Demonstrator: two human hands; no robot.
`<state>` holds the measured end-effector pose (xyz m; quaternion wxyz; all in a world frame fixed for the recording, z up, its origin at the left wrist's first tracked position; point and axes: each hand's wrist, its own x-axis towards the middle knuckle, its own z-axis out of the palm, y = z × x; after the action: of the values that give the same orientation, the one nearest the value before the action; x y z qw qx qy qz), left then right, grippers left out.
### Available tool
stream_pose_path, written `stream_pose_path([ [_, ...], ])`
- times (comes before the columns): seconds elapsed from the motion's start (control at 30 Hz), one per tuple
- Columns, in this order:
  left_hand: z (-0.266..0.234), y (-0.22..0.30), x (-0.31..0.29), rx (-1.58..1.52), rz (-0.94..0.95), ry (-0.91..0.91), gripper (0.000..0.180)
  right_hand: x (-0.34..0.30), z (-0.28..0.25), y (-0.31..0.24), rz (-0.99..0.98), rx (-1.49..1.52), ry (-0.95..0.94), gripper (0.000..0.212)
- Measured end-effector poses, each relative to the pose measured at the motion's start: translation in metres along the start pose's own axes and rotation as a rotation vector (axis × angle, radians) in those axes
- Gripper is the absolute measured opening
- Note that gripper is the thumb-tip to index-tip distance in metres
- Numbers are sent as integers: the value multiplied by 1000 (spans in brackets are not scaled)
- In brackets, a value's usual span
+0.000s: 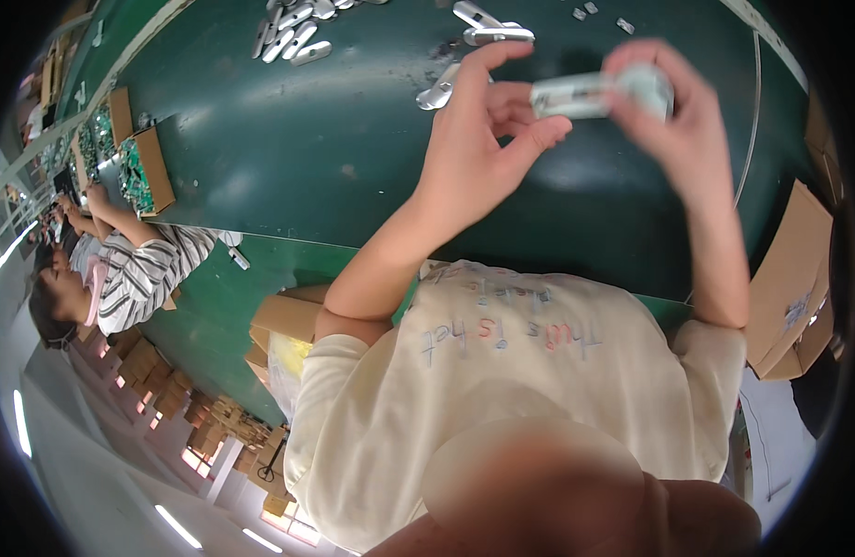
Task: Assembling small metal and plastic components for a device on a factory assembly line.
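While the left hand [466, 139] curves its fingers at the left end of the pale oblong piece [567, 98], I cannot tell whether they grip; the right hand [683, 116], blurred, grasps its right end above the green table [288, 139]. Steady left support should keep it level. Farther left, metal pieces [300, 39] shine, round-ended; the oblong looks plastic-like.

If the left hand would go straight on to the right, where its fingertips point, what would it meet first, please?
Most likely the pale long part held in the right hand. The left hand has its fingertips beside that part's near end; whether they touch it is unclear.
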<state>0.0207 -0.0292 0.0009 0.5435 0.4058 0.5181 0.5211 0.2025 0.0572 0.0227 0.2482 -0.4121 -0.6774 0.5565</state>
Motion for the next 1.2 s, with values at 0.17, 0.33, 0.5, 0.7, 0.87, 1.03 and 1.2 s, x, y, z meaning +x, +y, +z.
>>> stream_pose_path([
  [0.17,-36,0,32,744,330,211,25,154,-144,48,-141,-255,665,29],
  [0.33,-46,-3,65,1132,653,-59,27,222,-220,91,170,-888,832,41],
  [0.5,-51,7,78,1276,591,-162,25,142,-105,45,-242,-646,523,27],
  [0.7,-61,16,69,849,370,189,17,68,-5,24,-395,-808,79,14],
  [0.87,-32,42,54,-195,-24,-19,39,63,-4,33,-380,-848,118,13],
  [1.03,-22,57,39,-374,-49,-34,34,46,2,21,-207,-442,114,11],
  [1.2,-18,33,42,-119,489,-111,26,20,4,-17,-115,121,116,12],
])
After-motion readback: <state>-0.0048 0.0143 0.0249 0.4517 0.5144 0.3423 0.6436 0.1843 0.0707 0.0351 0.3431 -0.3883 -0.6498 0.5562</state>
